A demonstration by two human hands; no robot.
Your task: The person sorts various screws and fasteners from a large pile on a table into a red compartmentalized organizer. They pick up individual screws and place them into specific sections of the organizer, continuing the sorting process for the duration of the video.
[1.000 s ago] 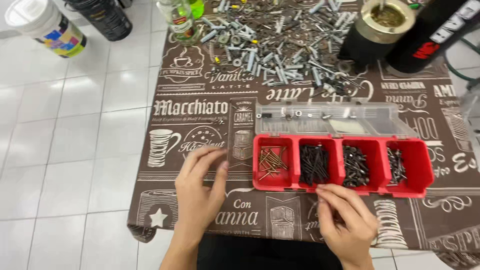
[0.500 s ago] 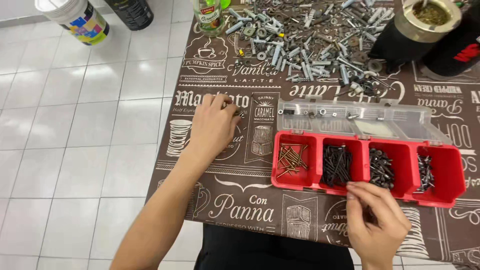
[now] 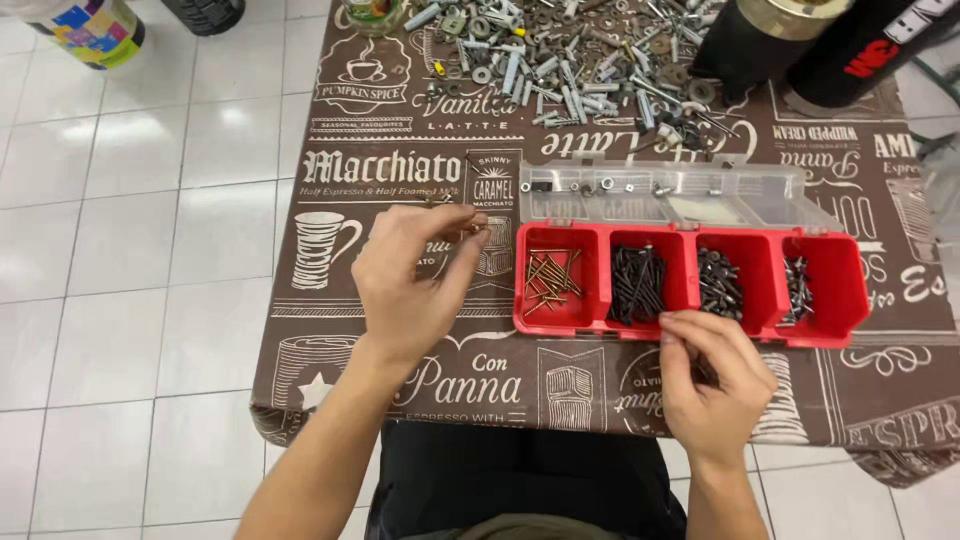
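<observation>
My left hand [image 3: 410,285] hovers over the brown printed tablecloth [image 3: 400,170], just left of a red organiser box [image 3: 690,320]. Its fingertips pinch a small brass screw [image 3: 478,229]. My right hand [image 3: 715,385] rests at the box's near edge with fingers curled over something small and dark that I cannot make out. The box has several compartments: brass screws [image 3: 550,275] at the far left, black screws [image 3: 637,283] and darker small fasteners in the others. Its clear lid [image 3: 690,195] stands open behind it.
A heap of loose bolts, nuts and plugs [image 3: 570,50] covers the far side of the table. Two black cylinders [image 3: 800,40] stand at the back right. A glass jar [image 3: 375,12] sits at the far edge. A paint can [image 3: 80,30] stands on the white tiled floor at left.
My left hand went up to the cloth left of the box, then drew back with a brass screw in its fingertips. My right hand stayed at the box's near edge.
</observation>
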